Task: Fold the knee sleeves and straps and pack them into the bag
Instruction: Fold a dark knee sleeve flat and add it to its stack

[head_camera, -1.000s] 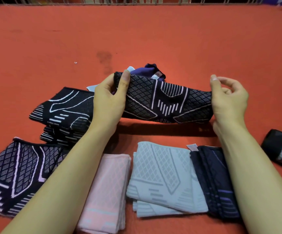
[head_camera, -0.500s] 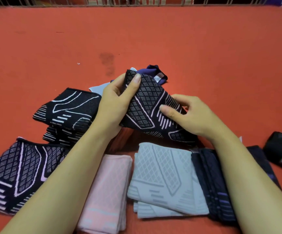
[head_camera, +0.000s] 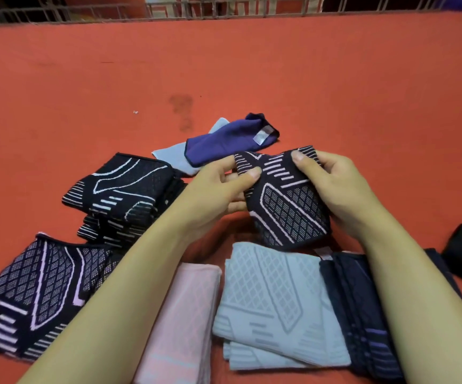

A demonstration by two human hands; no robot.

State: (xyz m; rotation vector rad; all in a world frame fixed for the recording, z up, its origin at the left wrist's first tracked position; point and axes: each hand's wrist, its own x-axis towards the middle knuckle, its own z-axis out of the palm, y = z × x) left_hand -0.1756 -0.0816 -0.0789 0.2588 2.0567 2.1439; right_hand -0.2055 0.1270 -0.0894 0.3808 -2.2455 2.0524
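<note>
Above red cloth (head_camera: 252,65), both hands' grip pinching folded sleeve (head_camera: 288,203)

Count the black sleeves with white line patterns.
3 at least: one held in both hands, one atop a stack at left, one at near left. That stack may hide more.

The surface (head_camera: 252,65) is orange-red. The held sleeve (head_camera: 288,200) is black with pale pink lines and a dotted diamond grid. Near the front edge lie a plain pink sleeve (head_camera: 180,322), a grey diamond-patterned sleeve (head_camera: 274,303) and a navy sleeve (head_camera: 362,311) with purple stripes.
</note>
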